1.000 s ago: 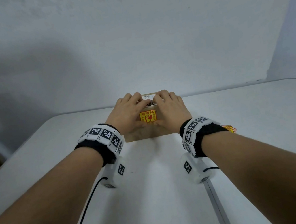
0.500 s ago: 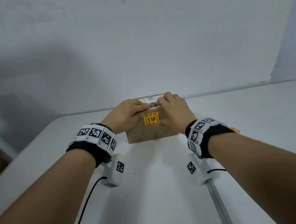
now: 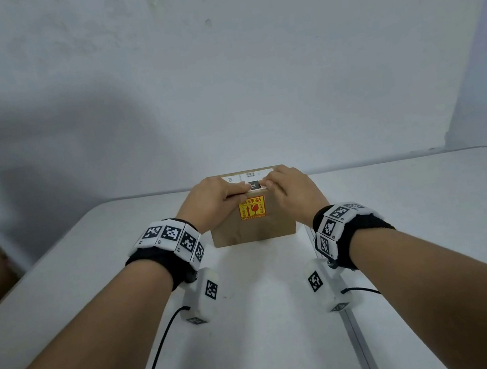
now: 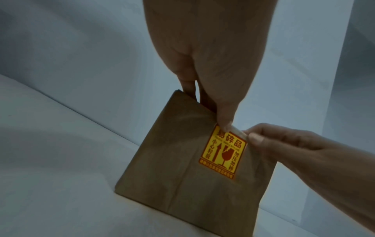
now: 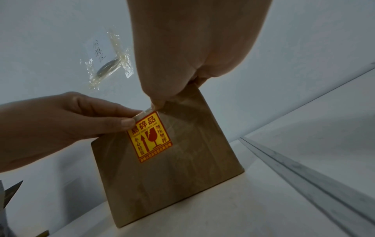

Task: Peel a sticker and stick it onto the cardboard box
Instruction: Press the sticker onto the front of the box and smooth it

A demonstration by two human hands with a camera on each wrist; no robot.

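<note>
Both hands sliding up off fragile sticker (image 3: 252,207) on cardboard box (image 3: 253,230), left hand (image 3: 213,200) and right hand (image 3: 292,191) pinching its thin, floppy top corners.

Between the thumbs of the left hand (image 3: 213,197) and right hand (image 3: 291,190), the yellow sticker (image 3: 252,207) on the cardboard box (image 3: 252,230) reads 易碎品, 小心轻放 and 勿压勿摔 around an up arrow and a broken glass, while past the fingertips a black label (image 3: 254,185) reads 771.
</note>
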